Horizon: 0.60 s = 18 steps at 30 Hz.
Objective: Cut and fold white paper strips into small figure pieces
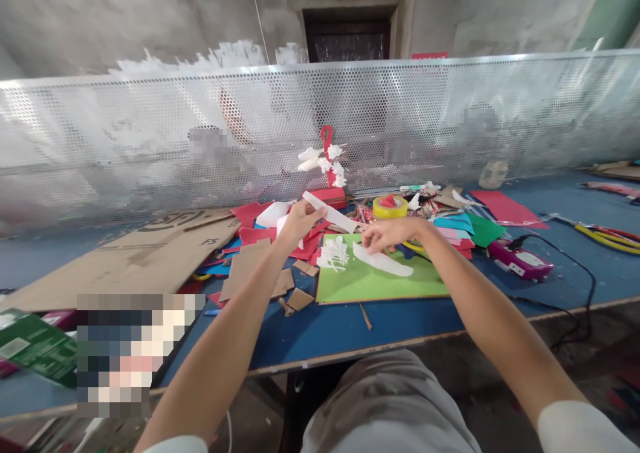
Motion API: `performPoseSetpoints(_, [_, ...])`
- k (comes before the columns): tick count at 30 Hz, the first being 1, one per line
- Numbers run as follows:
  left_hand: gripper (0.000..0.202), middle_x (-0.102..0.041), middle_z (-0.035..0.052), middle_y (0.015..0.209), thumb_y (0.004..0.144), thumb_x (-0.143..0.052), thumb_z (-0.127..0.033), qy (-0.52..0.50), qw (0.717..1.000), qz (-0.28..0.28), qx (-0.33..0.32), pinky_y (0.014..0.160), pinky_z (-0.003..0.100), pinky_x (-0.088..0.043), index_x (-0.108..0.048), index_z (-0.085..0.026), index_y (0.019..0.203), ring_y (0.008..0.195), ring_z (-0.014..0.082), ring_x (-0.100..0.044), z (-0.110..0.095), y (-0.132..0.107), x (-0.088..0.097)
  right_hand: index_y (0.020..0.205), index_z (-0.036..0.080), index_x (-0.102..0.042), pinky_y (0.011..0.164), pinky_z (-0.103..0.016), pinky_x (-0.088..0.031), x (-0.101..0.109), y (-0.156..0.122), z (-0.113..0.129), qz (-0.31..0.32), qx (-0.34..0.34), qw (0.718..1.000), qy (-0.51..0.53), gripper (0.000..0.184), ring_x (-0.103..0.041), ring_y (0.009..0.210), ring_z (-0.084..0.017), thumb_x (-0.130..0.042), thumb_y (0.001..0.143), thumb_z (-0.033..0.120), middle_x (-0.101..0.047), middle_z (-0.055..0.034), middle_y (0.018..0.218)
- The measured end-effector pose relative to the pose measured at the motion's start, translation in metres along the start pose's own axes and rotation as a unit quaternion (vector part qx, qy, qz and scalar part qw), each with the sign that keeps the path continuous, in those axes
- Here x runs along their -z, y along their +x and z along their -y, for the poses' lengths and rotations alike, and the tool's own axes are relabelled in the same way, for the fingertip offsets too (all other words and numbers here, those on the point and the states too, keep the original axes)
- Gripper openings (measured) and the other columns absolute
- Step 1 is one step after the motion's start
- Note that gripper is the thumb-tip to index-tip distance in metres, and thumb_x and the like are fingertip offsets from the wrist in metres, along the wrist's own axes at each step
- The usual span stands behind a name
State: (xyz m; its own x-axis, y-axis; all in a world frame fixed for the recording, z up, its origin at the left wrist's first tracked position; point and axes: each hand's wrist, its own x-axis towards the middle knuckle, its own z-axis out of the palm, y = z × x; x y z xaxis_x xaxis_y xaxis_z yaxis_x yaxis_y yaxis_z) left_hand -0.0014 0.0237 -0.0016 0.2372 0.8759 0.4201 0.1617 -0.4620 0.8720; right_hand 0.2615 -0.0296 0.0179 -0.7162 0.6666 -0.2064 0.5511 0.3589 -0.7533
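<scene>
My left hand [300, 223] pinches one end of a white paper strip [331, 213], which slants down to the right above the table. My right hand [387, 234] is at the strip's far end with its fingers curled together; what lies between the fingertips is hidden. Just below those fingertips, a curved white paper piece [385, 262] rests on a green sheet [350, 291]. Beside it on the sheet lies a white fringed paper cutout [334, 254]. Behind my hands stands a red paper figure [327, 147] with white flowers on a red base.
Yellow tape [390, 206] sits among paper scraps. Cardboard [125, 256] covers the left side, with small cardboard pieces [301, 299] nearer. Right are a purple device [521, 261] with a cable, yellow-handled pliers [595, 234] and a glass jar [493, 174]. A perforated metal panel [270, 126] rises behind.
</scene>
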Motion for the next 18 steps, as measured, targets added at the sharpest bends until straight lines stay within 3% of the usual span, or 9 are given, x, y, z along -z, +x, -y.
performPoseSetpoints(2, [0.031,-0.068,0.0072,0.086,0.074,-0.068,-0.038,0.001,1.000,0.005,-0.004,0.069,0.028,-0.052,-0.061,-0.014,0.091,0.076,0.0163,-0.064,0.001,0.000,0.000,0.083,0.020,-0.070,0.045,-0.022,-0.042,-0.001,0.001,-0.002,0.045,0.000,0.999,-0.030,0.023,-0.057,0.054,-0.011,-0.072,0.072,0.040,-0.066,-0.0019,0.068])
performPoseSetpoints(4, [0.031,-0.067,0.0064,0.081,0.076,-0.067,-0.041,0.019,1.000,0.007,-0.007,0.065,0.027,-0.051,-0.063,-0.013,0.088,0.071,0.0151,-0.062,0.003,0.000,0.001,0.081,0.020,-0.070,0.044,-0.023,-0.039,0.001,0.003,-0.005,0.045,-0.006,0.997,-0.060,0.024,-0.054,0.051,-0.011,-0.074,0.071,0.041,-0.065,-0.0013,0.066])
performPoseSetpoints(8, [0.030,-0.065,0.0057,0.069,0.076,-0.067,-0.043,0.063,0.998,0.010,0.005,0.060,0.027,-0.048,-0.063,-0.013,0.076,0.065,0.0160,-0.061,-0.001,-0.003,-0.002,0.084,0.020,-0.069,0.046,-0.025,-0.038,0.007,0.007,-0.012,-0.071,0.010,0.993,-0.090,0.031,-0.053,0.053,-0.012,-0.078,0.066,0.044,-0.065,-0.0020,0.069])
performPoseSetpoints(11, [0.025,-0.068,0.0069,0.077,0.076,-0.069,-0.037,0.047,0.998,0.042,-0.011,0.066,0.029,-0.051,-0.063,-0.014,0.079,0.071,0.0175,-0.064,-0.009,-0.009,-0.011,0.098,0.021,-0.064,0.056,-0.027,-0.045,0.007,0.012,-0.013,-0.197,0.052,0.977,-0.062,0.039,-0.059,0.068,-0.016,-0.077,0.069,0.044,-0.067,-0.0044,0.082])
performPoseSetpoints(13, [0.023,-0.070,0.0067,0.081,0.074,-0.070,-0.033,0.021,0.999,0.045,-0.014,0.070,0.029,-0.052,-0.063,-0.014,0.084,0.075,0.0179,-0.065,-0.014,-0.012,-0.018,0.109,0.023,-0.061,0.065,-0.029,-0.049,0.003,0.018,-0.012,-0.245,0.086,0.965,-0.023,0.045,-0.063,0.082,-0.019,-0.076,0.071,0.042,-0.067,-0.0064,0.096])
performPoseSetpoints(15, [0.024,-0.069,0.0052,0.077,0.073,-0.072,-0.033,0.019,0.998,0.050,-0.012,0.068,0.029,-0.052,-0.061,-0.015,0.085,0.072,0.0175,-0.065,-0.016,-0.015,-0.023,0.110,0.024,-0.061,0.072,-0.031,-0.050,-0.002,0.025,-0.011,-0.272,0.115,0.955,0.007,0.041,-0.063,0.090,-0.019,-0.073,0.074,0.040,-0.068,-0.0067,0.101])
performPoseSetpoints(18, [0.025,-0.066,0.0033,0.072,0.074,-0.071,-0.035,0.032,0.997,0.063,-0.024,0.065,0.027,-0.051,-0.059,-0.015,0.083,0.068,0.0155,-0.063,-0.014,-0.015,-0.026,0.094,0.021,-0.064,0.075,-0.032,-0.051,-0.007,0.035,-0.010,-0.302,0.127,0.944,0.021,0.022,-0.064,0.086,-0.019,-0.067,0.079,0.037,-0.069,-0.0056,0.092])
